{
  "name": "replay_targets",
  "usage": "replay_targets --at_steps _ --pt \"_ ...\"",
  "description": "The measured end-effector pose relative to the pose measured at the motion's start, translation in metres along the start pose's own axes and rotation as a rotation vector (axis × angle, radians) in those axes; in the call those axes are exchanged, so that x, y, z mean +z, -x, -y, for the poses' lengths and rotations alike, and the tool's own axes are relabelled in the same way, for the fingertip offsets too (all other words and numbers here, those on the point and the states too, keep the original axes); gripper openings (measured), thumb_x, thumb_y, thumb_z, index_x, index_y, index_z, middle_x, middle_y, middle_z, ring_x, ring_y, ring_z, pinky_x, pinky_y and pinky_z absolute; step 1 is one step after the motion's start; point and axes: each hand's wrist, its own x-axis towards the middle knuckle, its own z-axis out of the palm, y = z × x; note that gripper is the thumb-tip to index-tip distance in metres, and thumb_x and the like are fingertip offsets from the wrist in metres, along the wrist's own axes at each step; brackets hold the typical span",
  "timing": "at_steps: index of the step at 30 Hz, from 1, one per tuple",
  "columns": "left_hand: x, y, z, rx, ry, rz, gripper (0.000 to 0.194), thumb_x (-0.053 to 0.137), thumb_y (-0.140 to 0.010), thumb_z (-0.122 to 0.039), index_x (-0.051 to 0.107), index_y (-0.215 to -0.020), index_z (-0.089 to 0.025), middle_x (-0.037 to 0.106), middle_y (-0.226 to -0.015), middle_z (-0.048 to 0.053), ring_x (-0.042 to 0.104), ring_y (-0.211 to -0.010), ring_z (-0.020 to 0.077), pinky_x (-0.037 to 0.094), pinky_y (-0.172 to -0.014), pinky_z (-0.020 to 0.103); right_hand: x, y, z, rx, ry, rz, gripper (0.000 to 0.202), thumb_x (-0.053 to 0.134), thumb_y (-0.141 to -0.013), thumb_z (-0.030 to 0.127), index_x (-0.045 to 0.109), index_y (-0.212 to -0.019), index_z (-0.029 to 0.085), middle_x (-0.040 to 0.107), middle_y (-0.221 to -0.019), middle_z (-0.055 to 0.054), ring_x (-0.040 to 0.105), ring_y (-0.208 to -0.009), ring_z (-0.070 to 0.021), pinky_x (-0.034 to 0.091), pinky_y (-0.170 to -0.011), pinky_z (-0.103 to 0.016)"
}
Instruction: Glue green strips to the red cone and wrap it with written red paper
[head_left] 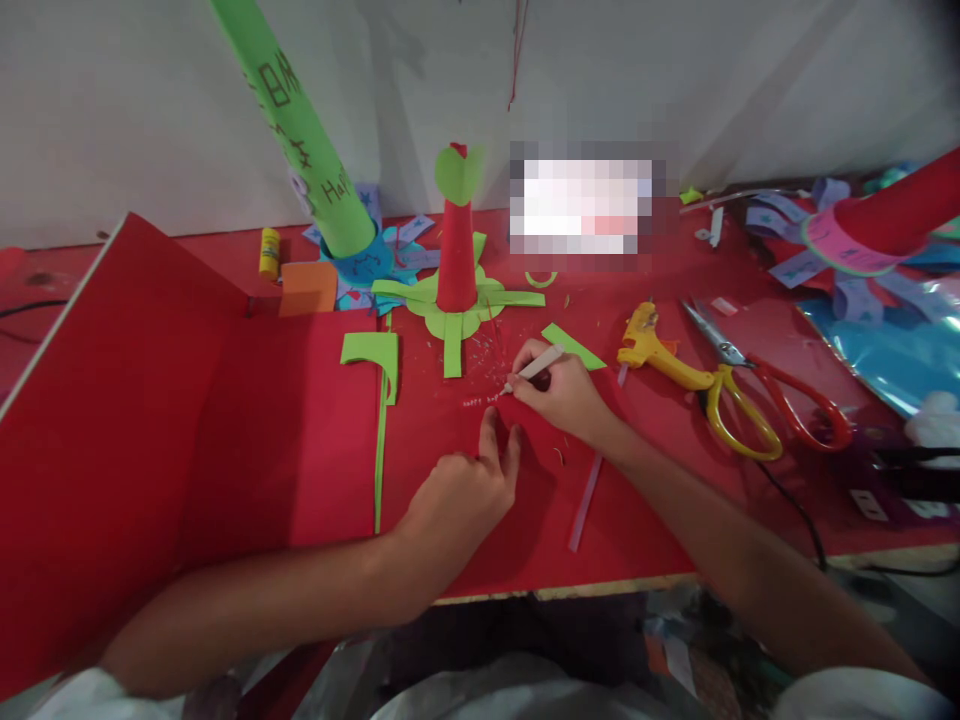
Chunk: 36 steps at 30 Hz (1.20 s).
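Observation:
My right hand (559, 390) grips a white pen (541, 362), its tip down on a red surface that may be a strip of paper or the red tabletop (480, 520); I cannot tell which. Small white handwriting (480, 402), seemingly "happy hap", runs up to the tip. Just below the writing, my left hand (469, 480) presses two outstretched fingertips on the red surface and holds nothing. Behind both hands stands a red paper cone (456, 255) with a green leaf-shaped top (458, 176) and a green petal base (491, 297).
Rightward lie a yellow glue gun (660, 350) and scissors (735, 350). Left are a large folded red sheet (285, 420), green paper offcuts (371, 350) and a glue stick (269, 254). A tall green paper tube (315, 150) stands behind. A pale strip (585, 505) lies near the front edge.

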Motion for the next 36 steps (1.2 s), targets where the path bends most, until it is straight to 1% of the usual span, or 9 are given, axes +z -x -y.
replay_targets --at_steps 11,16,20,23,28,32,34,36 --pt "0.0011 0.0004 -0.0009 -0.003 -0.016 -0.005 0.063 0.047 -0.096 -0.004 0.042 -0.158 -0.010 0.042 -0.148 0.040 0.074 -0.058 0.0186 0.057 -0.048 0.026 0.0000 0.0010 -0.0011 0.010 -0.047 0.036 0.010 0.064 -0.080 0.024 0.055 -0.076 0.023 0.060 -0.065 0.003 0.053 -0.058 -0.0143 0.039 -0.059 -0.030" --pt "0.0026 0.0000 -0.0014 -0.002 -0.023 -0.020 0.062 0.049 -0.095 -0.004 0.044 -0.157 -0.009 0.044 -0.148 0.040 0.073 -0.057 0.0188 0.058 -0.047 0.026 0.0001 0.0010 -0.0025 0.003 -0.026 -0.040 0.008 0.062 -0.080 0.023 0.055 -0.077 0.023 0.062 -0.067 0.001 0.054 -0.061 -0.0158 0.040 -0.060 -0.030" --pt "0.0031 0.0004 -0.0015 0.003 -0.025 -0.033 0.063 0.048 -0.095 -0.004 0.043 -0.157 -0.009 0.043 -0.148 0.040 0.073 -0.057 0.0186 0.058 -0.048 0.026 0.0005 0.0006 -0.0024 0.000 -0.011 -0.034 0.008 0.062 -0.081 0.026 0.055 -0.077 0.023 0.062 -0.067 0.001 0.056 -0.062 -0.0164 0.040 -0.061 -0.031" --pt "0.0023 0.0005 -0.0009 0.007 -0.025 -0.017 0.063 0.047 -0.095 -0.004 0.043 -0.157 -0.009 0.043 -0.148 0.040 0.073 -0.055 0.0185 0.057 -0.047 0.026 0.0000 0.0008 -0.0016 -0.002 0.000 -0.022 0.009 0.062 -0.080 0.025 0.054 -0.076 0.023 0.061 -0.066 0.002 0.054 -0.061 -0.0157 0.039 -0.061 -0.031" --pt "0.0030 0.0006 -0.0009 0.004 -0.035 -0.016 0.063 0.045 -0.095 -0.003 0.042 -0.157 -0.007 0.044 -0.148 0.040 0.073 -0.055 0.0187 0.056 -0.045 0.026 -0.0008 0.0014 -0.0020 -0.005 0.014 -0.042 0.010 0.061 -0.081 0.025 0.053 -0.075 0.023 0.059 -0.065 0.002 0.053 -0.061 -0.0152 0.039 -0.061 -0.031" --pt "0.0062 0.0008 -0.0016 0.013 -0.051 -0.029 0.062 0.044 -0.095 -0.004 0.041 -0.157 -0.006 0.046 -0.147 0.040 0.071 -0.054 0.0183 0.053 -0.044 0.027 0.0003 0.0005 -0.0026 -0.001 -0.038 0.012 0.010 0.062 -0.079 0.022 0.053 -0.075 0.023 0.059 -0.066 0.002 0.052 -0.061 -0.0146 0.039 -0.060 -0.030" --pt "0.0076 0.0003 -0.0009 0.016 -0.059 -0.058 0.059 0.046 -0.096 -0.005 0.046 -0.155 -0.006 0.047 -0.148 0.038 0.071 -0.056 0.0182 0.053 -0.045 0.028 -0.0015 -0.0004 -0.0010 -0.010 -0.110 0.040 0.010 0.062 -0.080 0.022 0.053 -0.076 0.023 0.058 -0.066 0.003 0.052 -0.060 -0.0141 0.038 -0.058 -0.029" --pt "0.0080 -0.0005 0.0012 0.034 -0.060 -0.107 0.052 0.047 -0.098 -0.008 0.053 -0.150 -0.006 0.046 -0.152 0.035 0.072 -0.060 0.0187 0.053 -0.047 0.029 -0.0072 -0.0006 0.0018 -0.031 -0.155 0.046 0.010 0.062 -0.082 0.023 0.054 -0.077 0.023 0.056 -0.067 0.003 0.051 -0.060 -0.0134 0.037 -0.056 -0.028"
